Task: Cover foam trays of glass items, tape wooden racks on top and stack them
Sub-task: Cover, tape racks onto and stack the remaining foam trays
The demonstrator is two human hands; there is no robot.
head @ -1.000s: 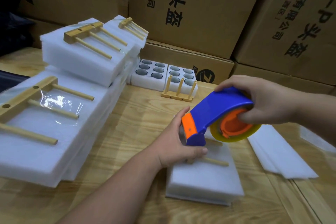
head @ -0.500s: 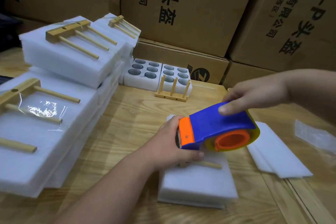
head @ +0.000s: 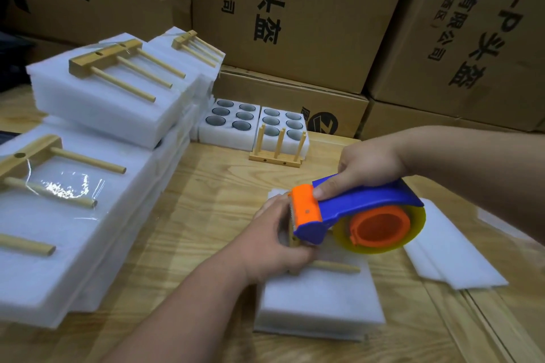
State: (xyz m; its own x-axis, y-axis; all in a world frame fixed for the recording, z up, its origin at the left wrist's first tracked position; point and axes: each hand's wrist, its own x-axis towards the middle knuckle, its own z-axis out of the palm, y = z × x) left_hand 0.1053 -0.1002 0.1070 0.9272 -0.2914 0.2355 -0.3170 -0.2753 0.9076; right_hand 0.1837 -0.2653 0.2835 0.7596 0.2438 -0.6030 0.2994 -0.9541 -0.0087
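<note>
Two risks: left hand (head: 274,240) pinching the wooden rack (head: 324,264) could slip; right hand (head: 365,168) gripping the tape dispenser (head: 354,212) may tape crookedly.

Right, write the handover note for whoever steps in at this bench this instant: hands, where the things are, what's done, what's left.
Right hand grips the blue tape dispenser, its orange cutter end down at the near wooden rack.
Left hand holds that rack's base down on the covered foam tray at the front of the table.
Done: taped trays with racks on top sit stacked at the left.
Left: finish taping this rack and stack the tray. Two open trays of glass items at the back need covers; a loose rack stands in front of them. Spare foam sheets lie at the right.
</note>
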